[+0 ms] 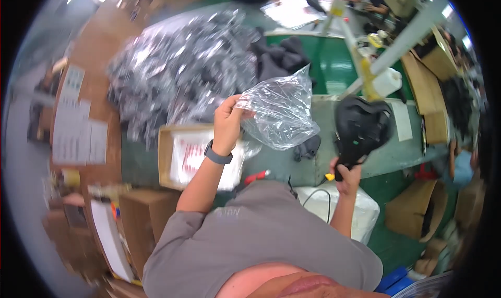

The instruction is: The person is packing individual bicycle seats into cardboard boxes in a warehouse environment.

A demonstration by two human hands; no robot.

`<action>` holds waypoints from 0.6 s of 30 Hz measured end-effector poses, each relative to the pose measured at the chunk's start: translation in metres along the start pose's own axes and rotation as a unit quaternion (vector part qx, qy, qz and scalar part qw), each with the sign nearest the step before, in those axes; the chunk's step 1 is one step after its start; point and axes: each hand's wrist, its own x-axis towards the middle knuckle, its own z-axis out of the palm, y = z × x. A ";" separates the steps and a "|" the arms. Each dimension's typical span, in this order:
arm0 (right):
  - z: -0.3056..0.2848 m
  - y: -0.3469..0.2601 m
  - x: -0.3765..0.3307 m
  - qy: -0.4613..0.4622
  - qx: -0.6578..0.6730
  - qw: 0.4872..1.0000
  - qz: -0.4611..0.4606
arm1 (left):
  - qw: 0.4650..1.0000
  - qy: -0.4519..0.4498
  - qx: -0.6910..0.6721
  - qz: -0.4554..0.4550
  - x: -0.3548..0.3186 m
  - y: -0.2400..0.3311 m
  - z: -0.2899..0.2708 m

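Observation:
My left hand (228,122) is closed on the edge of a clear plastic bag (282,110), which hangs out to the right over the table. In my right hand (348,177) is a black bicycle saddle (361,125), gripped at its narrow nose with the wide end pointing away from me. Bag and saddle are apart. Below the bag lies a small dark piece (308,148) on the table. An open cardboard box (166,160) with flat clear bags printed in red (194,160) stands beside my left forearm.
A big heap of dark items in clear plastic (182,68) covers the far left, with unwrapped black pieces (282,55) beside it. A pole (407,42) slants at the right. Cartons (417,209) stand right and left. Other people (368,1) work farther off.

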 end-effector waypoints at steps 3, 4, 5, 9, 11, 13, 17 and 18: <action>0.090 0.034 -0.029 -0.272 0.051 0.947 0.163 | 0.996 0.048 -0.040 -0.063 -0.094 0.011 -0.069; 0.126 0.045 -0.045 -0.335 0.079 0.905 0.248 | 0.990 0.036 -0.083 -0.105 -0.126 0.013 -0.093; 0.148 0.064 -0.057 -0.406 0.065 0.861 0.299 | 0.978 0.066 -0.138 -0.139 -0.152 0.011 -0.109; 0.242 0.109 -0.127 -0.521 -0.303 0.798 0.018 | 0.935 0.220 -0.265 -0.087 -0.263 0.024 -0.246; 0.288 0.123 -0.156 -0.559 -0.430 0.678 -0.208 | 0.947 0.283 -0.121 -0.093 -0.331 0.040 -0.312; 0.320 0.160 -0.202 -0.531 -0.506 0.660 -0.159 | 0.927 0.332 0.170 0.044 -0.380 0.059 -0.307; 0.384 0.264 -0.260 -0.495 -0.241 0.819 0.161 | 0.977 0.049 0.208 0.010 -0.467 0.095 -0.300; 0.405 0.277 -0.261 -0.456 -0.207 0.807 0.313 | 0.984 0.123 0.127 -0.002 -0.480 0.075 -0.325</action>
